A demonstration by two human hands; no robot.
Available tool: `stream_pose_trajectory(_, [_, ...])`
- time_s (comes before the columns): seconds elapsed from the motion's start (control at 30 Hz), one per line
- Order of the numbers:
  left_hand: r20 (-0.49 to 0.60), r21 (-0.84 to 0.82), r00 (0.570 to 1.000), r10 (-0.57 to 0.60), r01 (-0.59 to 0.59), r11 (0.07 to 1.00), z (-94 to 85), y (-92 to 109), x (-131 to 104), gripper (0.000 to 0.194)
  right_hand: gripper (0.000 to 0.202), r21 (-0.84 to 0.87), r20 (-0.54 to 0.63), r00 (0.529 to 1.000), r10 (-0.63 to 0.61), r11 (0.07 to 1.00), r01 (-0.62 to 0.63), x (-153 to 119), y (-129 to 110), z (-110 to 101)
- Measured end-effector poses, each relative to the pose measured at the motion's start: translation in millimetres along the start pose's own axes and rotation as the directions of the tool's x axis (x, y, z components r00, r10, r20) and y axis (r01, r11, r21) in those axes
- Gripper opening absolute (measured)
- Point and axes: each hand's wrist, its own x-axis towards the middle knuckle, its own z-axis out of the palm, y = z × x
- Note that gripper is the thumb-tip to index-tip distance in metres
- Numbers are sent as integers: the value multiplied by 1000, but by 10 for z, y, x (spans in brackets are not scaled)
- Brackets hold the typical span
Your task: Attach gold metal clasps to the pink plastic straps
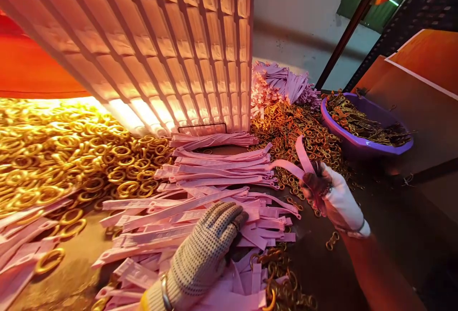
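This was a workshop: gold-coloured rings (pixel 118 170) lay heaped toward the left edge of the table (pixel 309 258), metal links (pixel 304 132) toward its far right corner, pink straps (pixel 218 163) between.

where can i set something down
Dark tabletop below the right hand, right of the pink straps, beside a loose link; brown patch between strap groups, lower left. Crowded: under the left hand, and the ring heap.

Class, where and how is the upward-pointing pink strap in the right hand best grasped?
Probably by pinching its flat faces near the free tip, coming from above: the pink strap is a thin band, and that end sticks up beyond the right hand.
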Motion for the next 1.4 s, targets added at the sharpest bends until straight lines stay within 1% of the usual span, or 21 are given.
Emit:
stream_pose_trajectory(0.1, [-51,7,997,52,-52,999,-63,80,36,46,30,-25,107,970,-219,975,222,101,-14,399])
stream_pose_trajectory(0.17, [-82,16,994,73,-72,997,-125,145,56,35,26,-141,283,901,-328,915,377,184,35,660])
stream_pose_trajectory(0.23, [-108,25,991,81,-78,997,-169,198,67,31,22,-319,489,798,-353,779,540,283,133,861])
stream_pose_trajectory(0.27, [-125,28,990,70,-67,997,-175,212,67,32,19,-427,566,758,-323,672,605,338,201,933])
stream_pose_trajectory(0.3, [-143,33,988,51,-47,998,-168,215,65,34,16,-546,613,742,-271,534,646,396,280,988])
stream_pose_trajectory(0.33, [-146,38,989,25,-20,999,-150,206,59,38,15,-665,623,755,-203,371,648,456,367,1026])
stream_pose_trajectory(0.37, [-137,43,991,-3,9,999,-123,187,52,44,17,-765,599,789,-138,192,615,515,457,1050])
stream_pose_trajectory(0.4, [-114,51,993,-37,43,998,-90,160,44,53,19,-829,555,827,-91,22,559,570,542,1065])
stream_pose_trajectory(0.43, [-85,65,994,-63,68,996,-57,129,35,62,22,-859,506,860,-57,-116,498,621,616,1072])
stream_pose_trajectory(0.47, [-51,83,995,-83,87,993,-26,99,27,71,24,-869,466,884,-33,-207,450,664,674,1075])
stream_pose_trajectory(0.5, [-21,105,995,-101,102,989,0,72,22,81,25,-870,442,897,-15,-250,425,696,711,1074])
stream_pose_trajectory(0.57, [-1,155,991,-134,133,979,32,38,19,96,24,-860,459,888,24,-241,450,723,720,1063])
stream_pose_trajectory(0.63, [6,204,987,-161,157,966,41,32,27,102,23,-826,530,845,67,-185,533,686,671,1035])
stream_pose_trajectory(0.77, [39,267,982,-185,168,949,42,39,48,95,29,-757,639,764,88,-105,645,429,626,886])
stream_pose_trajectory(0.9, [106,229,970,-219,190,955,42,37,30,85,51,-670,741,671,26,-41,741,100,804,657])
stream_pose_trajectory(0.93, [124,213,965,-229,200,956,39,38,20,83,57,-663,748,663,20,-24,749,31,859,606])
stream_pose_trajectory(1.03, [133,183,963,-234,208,961,29,42,-13,79,59,-676,737,676,29,29,736,-123,961,486])
stream_pose_trajectory(1.2, [128,147,966,-224,205,968,4,45,-15,80,62,-626,777,629,24,130,769,-273,931,393])
stream_pose_trajectory(1.23, [128,145,966,-224,205,968,-2,47,-3,82,61,-623,779,627,24,149,768,-294,923,393])
stream_pose_trajectory(1.33, [142,161,962,-234,211,964,-16,59,52,93,52,-650,751,660,-11,168,742,-330,926,411])
stream_pose_trajectory(1.4, [195,160,954,-229,200,967,-21,64,93,99,44,-610,781,623,-32,168,774,-320,925,411])
